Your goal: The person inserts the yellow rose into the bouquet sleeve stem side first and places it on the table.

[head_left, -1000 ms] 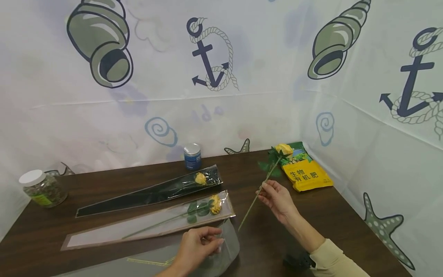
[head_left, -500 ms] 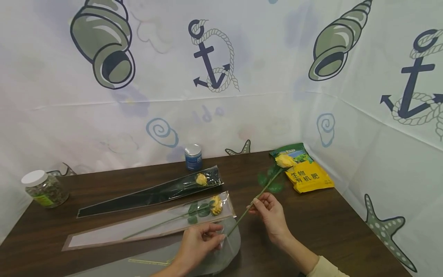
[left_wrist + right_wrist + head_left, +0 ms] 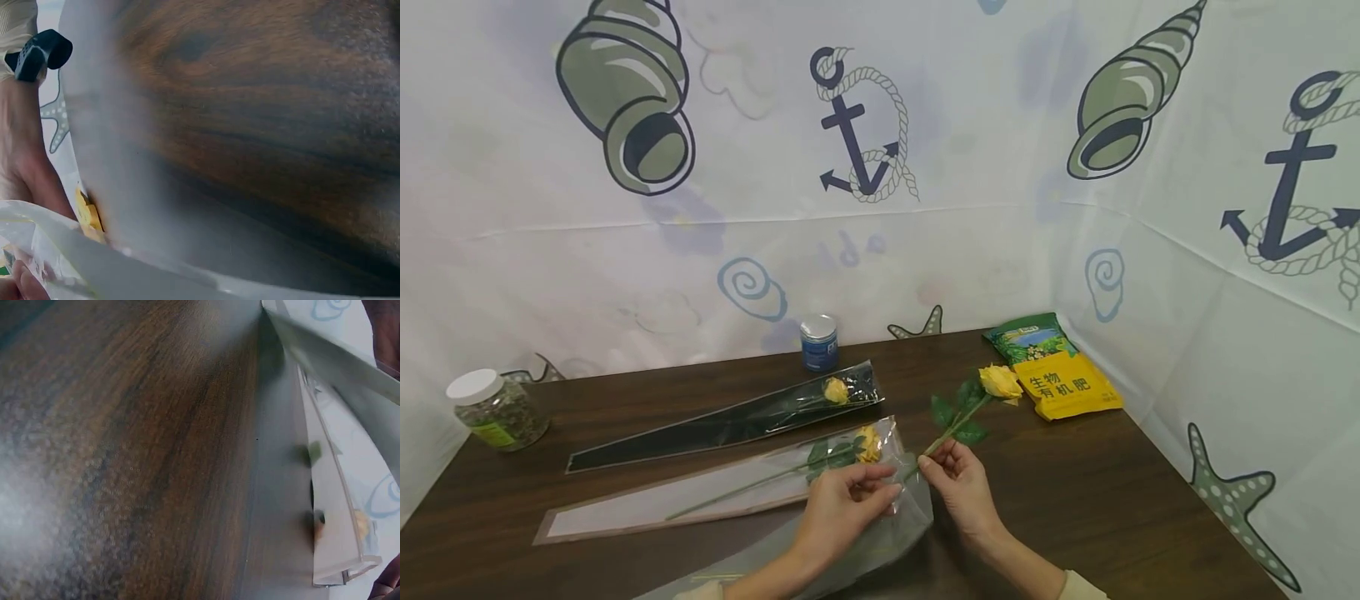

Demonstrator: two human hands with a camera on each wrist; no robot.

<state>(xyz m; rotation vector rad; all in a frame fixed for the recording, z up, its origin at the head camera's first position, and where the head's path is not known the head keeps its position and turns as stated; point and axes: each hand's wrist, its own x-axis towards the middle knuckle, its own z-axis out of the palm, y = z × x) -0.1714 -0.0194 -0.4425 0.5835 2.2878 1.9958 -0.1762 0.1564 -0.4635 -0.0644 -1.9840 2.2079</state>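
Note:
In the head view my right hand (image 3: 961, 490) pinches the green stem of a yellow rose (image 3: 1000, 382) between thumb and fingers. The bloom leans up to the right, with leaves (image 3: 957, 418) below it. The stem's lower part runs into the mouth of a translucent grey flower sleeve (image 3: 887, 546). My left hand (image 3: 844, 512) pinches that sleeve near its open end, raising it off the table. In the left wrist view the sleeve's pale edge (image 3: 169, 269) crosses the bottom. Behind my left hand lies a white-backed sleeve (image 3: 625, 505) holding another yellow rose (image 3: 869, 443).
Farther back lies a black-backed sleeve (image 3: 700, 427) with a yellow rose (image 3: 836, 390). A blue tin (image 3: 818, 343) stands at the rear, a white-lidded jar (image 3: 497, 410) at far left. A yellow and green bag (image 3: 1063, 375) lies at back right of the dark wooden table (image 3: 1112, 500).
My right hand has moved left and down with the rose, and the stem's end has gone into the grey sleeve. My left hand has shifted slightly right with the sleeve's mouth.

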